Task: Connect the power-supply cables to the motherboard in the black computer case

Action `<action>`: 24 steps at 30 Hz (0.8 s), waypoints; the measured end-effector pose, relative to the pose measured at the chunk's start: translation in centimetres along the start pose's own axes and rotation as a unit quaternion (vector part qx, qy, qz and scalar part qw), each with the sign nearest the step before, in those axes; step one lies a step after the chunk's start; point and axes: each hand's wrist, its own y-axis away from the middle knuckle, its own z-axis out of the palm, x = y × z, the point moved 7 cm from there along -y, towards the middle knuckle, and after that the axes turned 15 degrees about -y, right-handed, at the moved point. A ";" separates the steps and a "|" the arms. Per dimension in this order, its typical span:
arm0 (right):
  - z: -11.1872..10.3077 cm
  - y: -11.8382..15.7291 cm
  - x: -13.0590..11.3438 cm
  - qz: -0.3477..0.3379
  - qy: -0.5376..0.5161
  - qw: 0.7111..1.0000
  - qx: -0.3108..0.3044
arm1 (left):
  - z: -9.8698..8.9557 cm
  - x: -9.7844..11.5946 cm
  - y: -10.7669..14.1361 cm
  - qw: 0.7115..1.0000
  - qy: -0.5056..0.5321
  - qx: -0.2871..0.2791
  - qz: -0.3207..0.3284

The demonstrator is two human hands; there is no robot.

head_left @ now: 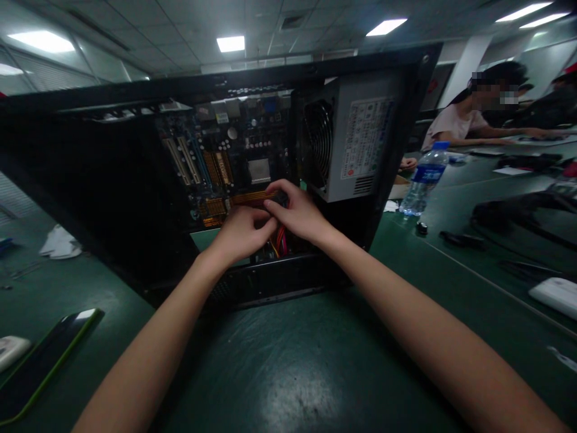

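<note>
An open black computer case point(252, 285) stands on the table with its inside facing me. A motherboard point(243, 141) is mounted at its back wall, and a grey power supply point(345, 168) with a black fan sits at upper right. My right hand point(302, 213) is closed at the motherboard's lower right, thumb and fingers around a dark cable connector point(282, 197). My left hand point(241, 234) is closed beside it, its thumb near the right fingers; what its hidden fingertips hold I cannot make out. Coloured wires point(282, 242) hang below both hands, close to the orange memory slots point(252, 196).
On the right stand a water bottle point(424, 180) and, in front of it, a small dark cap-like piece point(422, 228). Black cables point(523, 222) lie farther right. A green-edged phone point(45, 364) rests at lower left. A person point(464, 123) sits across the table at right.
</note>
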 end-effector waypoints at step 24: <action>1.0 1.2 1.6 0.164 0.211 0.959 -0.092 | 1.3 -3.2 0.4 0.953 -0.246 -0.088 -0.156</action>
